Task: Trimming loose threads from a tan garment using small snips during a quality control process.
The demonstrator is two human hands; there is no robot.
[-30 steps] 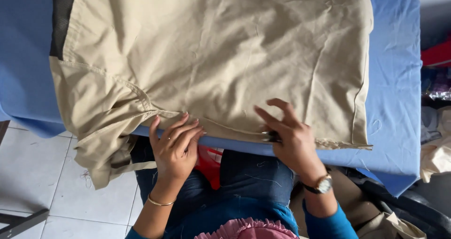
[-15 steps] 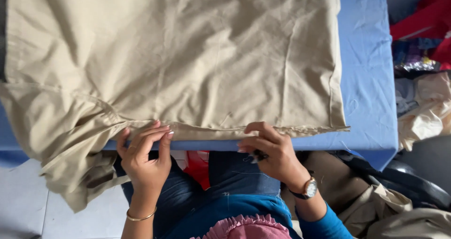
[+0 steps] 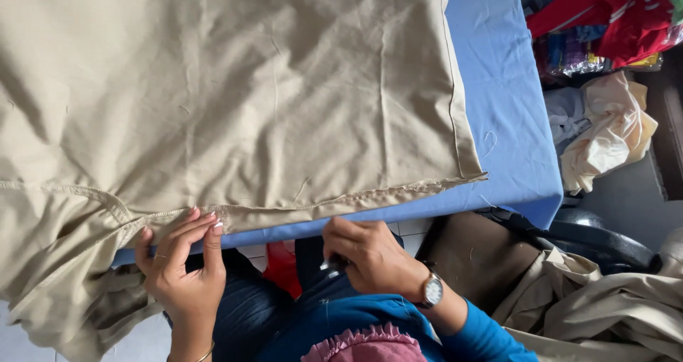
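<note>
A large beige garment (image 3: 235, 98) lies spread over a blue-covered table (image 3: 509, 134), its seamed lower edge along the table's near side and one part drooping off at the left. My left hand (image 3: 181, 266) rests flat with fingertips on that seam near the table edge. My right hand (image 3: 370, 255), with a wristwatch, is just below the table edge over my lap, fingers curled around a small dark object that is mostly hidden.
A pile of red and multicoloured clothes (image 3: 605, 20) lies at the upper right, with crumpled cream fabric (image 3: 612, 130) below it. More beige fabric (image 3: 612, 312) is heaped at the lower right beside a dark chair (image 3: 590, 237). Tiled floor shows at the lower left.
The view has shifted left along the garment. My right hand has drawn back from the seam to below the table edge; my left hand stays on the seam.
</note>
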